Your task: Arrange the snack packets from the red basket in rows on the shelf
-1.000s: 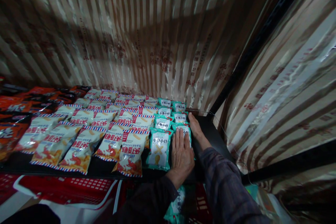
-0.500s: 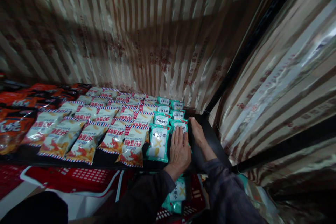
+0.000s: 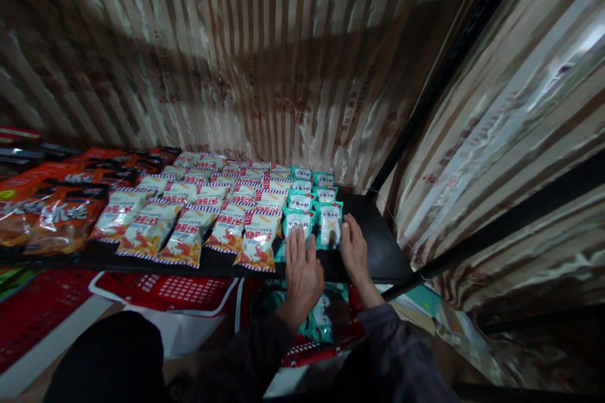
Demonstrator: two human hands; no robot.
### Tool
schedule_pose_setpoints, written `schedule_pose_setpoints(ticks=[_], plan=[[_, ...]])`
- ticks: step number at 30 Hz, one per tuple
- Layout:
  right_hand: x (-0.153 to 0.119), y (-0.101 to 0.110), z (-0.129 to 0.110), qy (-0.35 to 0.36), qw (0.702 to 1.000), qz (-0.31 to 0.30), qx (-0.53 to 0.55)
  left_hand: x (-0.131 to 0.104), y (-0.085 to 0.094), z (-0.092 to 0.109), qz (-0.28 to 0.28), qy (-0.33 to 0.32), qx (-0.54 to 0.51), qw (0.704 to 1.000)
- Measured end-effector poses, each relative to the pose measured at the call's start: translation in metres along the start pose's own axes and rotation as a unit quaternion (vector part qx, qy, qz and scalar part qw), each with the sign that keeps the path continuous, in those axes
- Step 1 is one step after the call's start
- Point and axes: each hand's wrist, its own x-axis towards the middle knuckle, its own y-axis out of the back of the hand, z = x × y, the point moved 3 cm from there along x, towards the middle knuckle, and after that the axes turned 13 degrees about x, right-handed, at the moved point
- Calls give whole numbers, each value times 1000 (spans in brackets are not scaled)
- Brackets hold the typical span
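Note:
Teal-edged snack bags (image 3: 329, 219) stand in two columns at the right end of the goods on a black shelf (image 3: 378, 233). My left hand (image 3: 303, 274) lies with fingers stretched out on the lower part of the front bag (image 3: 299, 221) in the left column. Beside the right column, my right hand (image 3: 354, 249) is held on edge, fingers extended, at the right side of the front bag there. Neither hand is closed around a bag. To the left lie several rows of white snack bags (image 3: 259, 236) with striped edges.
Orange and black bags (image 3: 70, 214) fill the shelf's left part. Below the front edge are a red basket (image 3: 189, 293) and another holding more teal bags (image 3: 322, 315). Striped, wrinkled sheeting (image 3: 265, 63) hangs behind, and a black post (image 3: 411, 119) rises at the right.
My left hand has moved from the right column's front teal bag to the left column's. My right hand has come in beside the right column. The view has shifted slightly.

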Motion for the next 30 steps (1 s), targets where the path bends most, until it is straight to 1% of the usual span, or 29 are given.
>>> schedule_pose_setpoints(ticks=[2,5,10,14,20,24,30], plan=[[-11,-4,-7,34,999,3,-11,-4,0,-7,-4,8,9,1000],[-23,-8,-14,58,998,-1,-32,-6,0,-12,-14,12,21,1000],[-40,-20,-25,79,994,-72,-10,-8,-2,-14,-27,28,35,999],[-48,-31,-28,69,991,-112,9,-10,-7,-15,-22,38,39,998],[-49,-45,-25,40,989,-138,30,-9,-15,-16,-6,40,47,998],[-49,-51,-25,36,988,-145,29,-8,-18,-15,-6,38,58,998],[-50,-54,-23,38,987,-152,35,-9,-15,-17,-8,17,67,998]])
